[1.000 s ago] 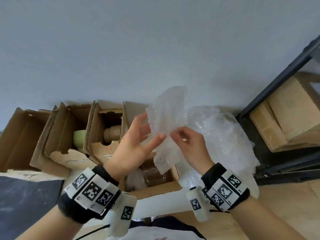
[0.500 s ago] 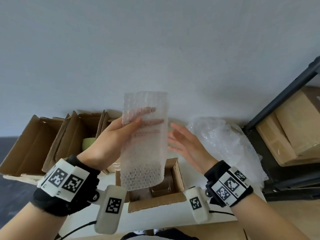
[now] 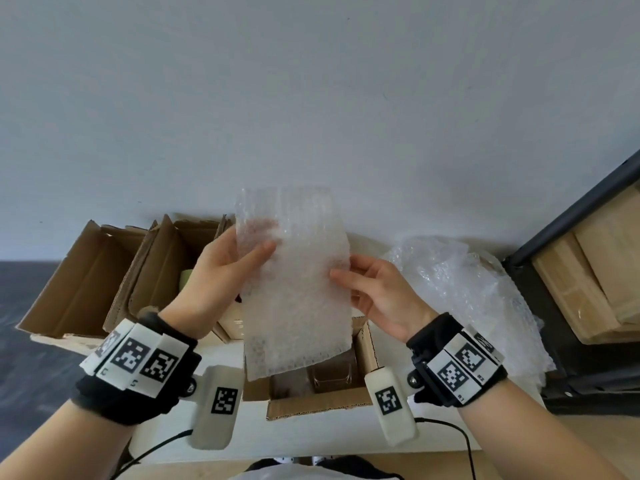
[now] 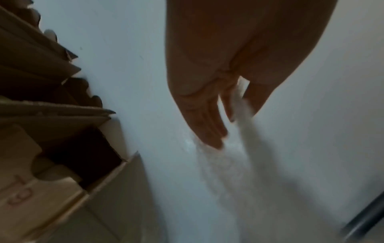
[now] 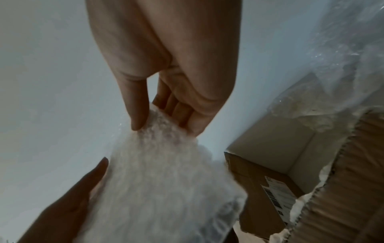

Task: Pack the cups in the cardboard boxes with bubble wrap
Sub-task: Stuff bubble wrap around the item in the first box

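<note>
You pinch the translucent rectangular bubble-wrap sheet (image 3: 294, 289) with your left hand (image 3: 221, 271) and right hand (image 3: 374, 292); loosen either grip and it may drop askew over the small open brown cardboard box (image 3: 367, 344)

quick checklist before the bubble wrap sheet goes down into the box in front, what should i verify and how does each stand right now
1. Left hand grips the bubble wrap sheet by its left edge: ok.
2. Right hand pinches the sheet's right edge, thumb in front: ok.
3. Sheet spread flat between the hands, not crumpled: ok.
4. Open box sits right under the sheet, flaps out of the way: ok.
5. Glass cup stands in that box: ok; whether it is already padded: cannot tell.
6. Spare bubble wrap pile within reach to the right: ok.
</note>
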Demonstrator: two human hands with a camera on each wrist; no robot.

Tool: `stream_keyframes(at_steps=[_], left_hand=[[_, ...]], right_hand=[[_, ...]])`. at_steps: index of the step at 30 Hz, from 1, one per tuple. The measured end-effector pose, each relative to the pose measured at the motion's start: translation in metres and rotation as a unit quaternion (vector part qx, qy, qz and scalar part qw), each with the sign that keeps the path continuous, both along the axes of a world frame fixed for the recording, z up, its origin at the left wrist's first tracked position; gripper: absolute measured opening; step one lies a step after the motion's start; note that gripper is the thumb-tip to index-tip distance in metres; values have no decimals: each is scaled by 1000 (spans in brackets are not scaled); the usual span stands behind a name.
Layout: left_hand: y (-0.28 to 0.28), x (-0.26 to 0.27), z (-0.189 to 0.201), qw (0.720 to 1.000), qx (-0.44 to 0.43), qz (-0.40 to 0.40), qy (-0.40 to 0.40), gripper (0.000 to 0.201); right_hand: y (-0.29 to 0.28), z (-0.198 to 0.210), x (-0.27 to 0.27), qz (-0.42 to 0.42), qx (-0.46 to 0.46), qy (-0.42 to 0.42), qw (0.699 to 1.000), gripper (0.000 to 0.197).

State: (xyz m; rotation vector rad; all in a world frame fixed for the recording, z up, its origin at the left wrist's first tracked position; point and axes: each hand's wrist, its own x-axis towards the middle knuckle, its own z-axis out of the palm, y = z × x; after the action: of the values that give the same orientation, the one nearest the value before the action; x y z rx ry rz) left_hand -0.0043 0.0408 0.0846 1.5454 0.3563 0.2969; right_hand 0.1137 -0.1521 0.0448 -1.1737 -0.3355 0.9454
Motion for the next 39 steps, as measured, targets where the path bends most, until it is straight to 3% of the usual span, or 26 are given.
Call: stream_keyframes(at_steps=[2, 4, 5, 7, 10, 17, 20, 25, 27, 30, 32, 34, 36, 39], left_hand=[[4, -3, -10, 998, 61, 4, 23, 61], [2, -7, -17, 995, -1, -67, 70, 78], [0, -9, -21, 988, -56, -102, 97, 76], [-2, -12, -27, 977, -141, -118, 111, 51], [-5, -12, -32, 981, -144, -78, 103, 31], [-10, -12, -40, 975, -202, -82, 38, 33], [-13, -12, -41, 977, -186, -96, 51, 23], [-10, -10, -42, 963, -185, -180, 81, 36], [-14, -8, -44, 964, -159, -191, 92, 37], [-26, -6, -52, 972, -108, -181, 101, 31], [-34, -5, -61, 983, -66, -143, 93, 31], [-44, -7, -78, 983, 44, -131, 119, 33], [-58, -12, -99, 939, 207, -192, 196, 30], [-78, -17, -135, 858, 346, -277, 260, 32]], right_hand=[[-1, 1, 1, -10, 12, -4, 1000, 27], [-4, 2, 3, -12, 20, -8, 1000, 25], [-5, 3, 3, -10, 21, -11, 1000, 24], [-8, 4, 4, -3, 17, -20, 1000, 24], [-16, 5, 7, 12, -10, -26, 1000, 30], [-35, -3, 8, 52, -29, 9, 998, 31], [-39, -6, 7, 26, -17, 29, 999, 27], [-49, -5, 13, 19, -23, 66, 997, 30], [-54, -7, 17, 35, -55, 80, 995, 40], [-59, -15, 16, 34, -170, -5, 985, 55], [-63, -17, 19, -46, -201, -39, 978, 50], [-72, -16, 26, -147, -177, -49, 972, 35], [-80, -11, 30, -186, -163, -83, 965, 25], [-81, -9, 22, -123, -192, -185, 956, 15]])
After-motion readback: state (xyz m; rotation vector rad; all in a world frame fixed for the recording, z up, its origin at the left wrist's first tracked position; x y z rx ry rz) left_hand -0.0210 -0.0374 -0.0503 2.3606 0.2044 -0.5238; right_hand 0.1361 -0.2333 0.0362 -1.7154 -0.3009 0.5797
